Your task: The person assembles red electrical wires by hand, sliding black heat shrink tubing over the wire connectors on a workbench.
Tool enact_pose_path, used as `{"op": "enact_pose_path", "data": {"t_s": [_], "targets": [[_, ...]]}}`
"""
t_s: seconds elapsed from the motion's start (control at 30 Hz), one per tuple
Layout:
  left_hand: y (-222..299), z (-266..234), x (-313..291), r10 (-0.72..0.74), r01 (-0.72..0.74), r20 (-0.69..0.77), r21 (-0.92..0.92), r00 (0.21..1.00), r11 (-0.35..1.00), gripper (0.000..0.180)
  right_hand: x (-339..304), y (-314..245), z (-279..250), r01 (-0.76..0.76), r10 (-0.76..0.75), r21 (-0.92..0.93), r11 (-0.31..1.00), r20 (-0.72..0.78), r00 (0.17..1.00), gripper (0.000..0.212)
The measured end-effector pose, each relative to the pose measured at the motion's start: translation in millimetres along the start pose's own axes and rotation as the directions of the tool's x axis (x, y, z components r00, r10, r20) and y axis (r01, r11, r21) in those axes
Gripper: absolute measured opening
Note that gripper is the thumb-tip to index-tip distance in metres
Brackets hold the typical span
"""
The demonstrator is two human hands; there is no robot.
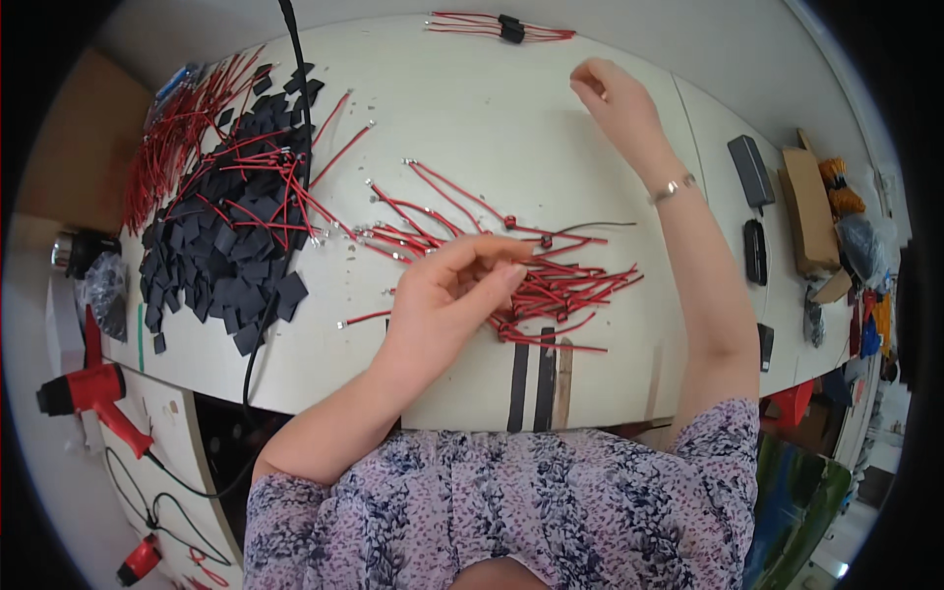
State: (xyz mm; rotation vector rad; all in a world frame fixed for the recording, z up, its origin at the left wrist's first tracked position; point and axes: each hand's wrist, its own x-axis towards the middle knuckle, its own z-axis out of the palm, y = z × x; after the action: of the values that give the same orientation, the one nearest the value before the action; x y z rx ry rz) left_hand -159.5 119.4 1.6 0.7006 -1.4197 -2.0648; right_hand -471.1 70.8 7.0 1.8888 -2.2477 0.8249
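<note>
My left hand (433,305) hovers over the near middle of the white table, thumb and fingers drawn together. What lies between its fingertips, if anything, cannot be told against the wires behind. Beneath and beyond it spreads a loose pile of short red wires (580,285), several with small dark pieces on them and silvery ends. My right hand (615,98) is stretched toward the far side, fingers curled and bunched, and nothing shows in them. To its left, at the far edge, lies a small row of red wires (462,29) with black sleeves (510,29) around their middles.
A heap of black flat pieces (221,256) covers the left side, with a bundle of red wires (177,147) beside it. A black cable (303,108) crosses over the heap. Red heat guns (93,393) hang at the left edge. Right: a black case (751,169) and a cardboard box (808,211).
</note>
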Motion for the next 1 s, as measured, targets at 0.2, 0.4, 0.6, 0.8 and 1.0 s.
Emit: {"op": "enact_pose_path", "data": {"t_s": [0.2, 0.4, 0.6, 0.8, 1.0], "targets": [[-1.9, -2.6, 4.4, 0.133, -0.128, -0.105, 0.055, 0.986, 0.990, 0.021, -115.9, -62.3, -25.8, -0.080, -0.021, 0.273, 0.959, 0.348, 0.937, 0.011], [16.2, -4.7, -10.6, 0.291, -0.266, -0.139, 0.174, 0.947, 0.948, 0.023, -136.5, -72.6, -28.6, 0.136, -0.138, 0.019, 0.990, 0.168, 0.976, 0.008], [17.7, -56.0, -49.7, 0.283, -0.210, -0.228, 0.295, 0.932, 0.932, 0.022, -127.3, -103.6, -41.1, -0.141, 0.144, 0.451, 0.881, 0.028, 0.989, 0.011], [22.4, -133.6, -93.9, 0.336, -0.050, -0.400, 0.578, 0.853, 0.815, 0.022, -146.7, -96.1, -27.2, -0.253, 0.294, 0.395, 0.883, -0.046, 0.955, 0.020], [46.6, -160.1, -89.0, 0.473, 0.098, -0.253, 0.940, 0.844, 0.327, 0.029, -142.6, -88.0, -18.1, -0.301, 0.335, 0.560, 0.772, 0.044, 0.941, 0.023]]}}
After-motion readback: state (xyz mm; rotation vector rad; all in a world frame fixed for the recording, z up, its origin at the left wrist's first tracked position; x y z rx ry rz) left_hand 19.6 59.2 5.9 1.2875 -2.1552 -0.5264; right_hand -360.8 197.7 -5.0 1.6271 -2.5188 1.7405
